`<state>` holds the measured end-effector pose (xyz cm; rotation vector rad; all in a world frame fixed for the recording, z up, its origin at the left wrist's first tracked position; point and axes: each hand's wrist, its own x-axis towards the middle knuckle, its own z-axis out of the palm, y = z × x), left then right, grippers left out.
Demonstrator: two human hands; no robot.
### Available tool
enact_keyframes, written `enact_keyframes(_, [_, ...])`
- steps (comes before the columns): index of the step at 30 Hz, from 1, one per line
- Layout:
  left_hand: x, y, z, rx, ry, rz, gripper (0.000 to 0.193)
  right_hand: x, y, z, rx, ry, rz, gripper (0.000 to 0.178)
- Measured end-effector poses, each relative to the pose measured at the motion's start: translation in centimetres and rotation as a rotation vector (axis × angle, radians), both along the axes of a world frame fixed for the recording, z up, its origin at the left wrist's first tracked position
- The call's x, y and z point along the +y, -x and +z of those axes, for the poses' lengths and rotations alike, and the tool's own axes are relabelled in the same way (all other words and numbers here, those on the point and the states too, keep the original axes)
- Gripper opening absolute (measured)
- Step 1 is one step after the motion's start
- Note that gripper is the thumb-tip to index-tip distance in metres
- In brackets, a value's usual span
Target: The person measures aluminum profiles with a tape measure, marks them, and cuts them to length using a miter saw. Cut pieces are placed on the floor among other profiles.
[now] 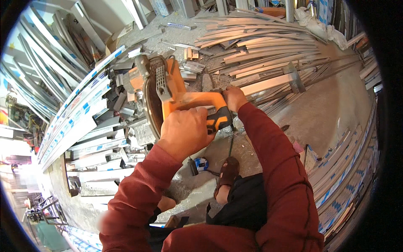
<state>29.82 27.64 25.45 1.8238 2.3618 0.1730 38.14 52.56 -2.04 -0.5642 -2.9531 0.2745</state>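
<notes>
My left hand (184, 131) is wrapped round the black and orange handle of a chop saw (194, 100). The saw has an orange body and a dark round blade guard on its left side. Just beyond the handle, my right hand (235, 100) is closed on the near end of a pale metal profile (268, 85). That profile stretches to the right, over a small metal support (296, 78). The saw body hides where the blade meets the work, and part of my right fingers is out of sight.
Long metal strips (260, 46) lie heaped at the far right. Offcuts (121, 103) and white-and-blue wrapped profiles (79, 109) crowd the left. More wrapped profiles (348, 180) line the right edge. A cord (231, 145) hangs near my foot (228, 174).
</notes>
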Motion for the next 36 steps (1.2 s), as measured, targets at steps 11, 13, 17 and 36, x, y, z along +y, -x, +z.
enact_keyframes(11, [-0.3, -0.9, -0.3, 0.004, 0.021, 0.016, 0.04, -0.2, 0.1, 0.9, -0.051, 0.053, -0.025, 0.048])
enact_keyframes(13, [-0.4, -1.0, -0.5, 0.006, 0.013, 0.01, 0.04, -0.3, 0.1, 1.1, -0.058, 0.066, -0.035, 0.048])
enact_keyframes(17, [-0.5, -1.2, -0.7, 0.013, 0.038, 0.015, 0.04, -0.4, 0.1, 1.4, -0.093, 0.086, -0.046, 0.05])
enact_keyframes(36, [-1.7, -2.7, -2.9, 0.017, -0.016, 0.015, 0.041, -0.8, 0.3, 2.5, -0.151, 0.047, -0.075, 0.054])
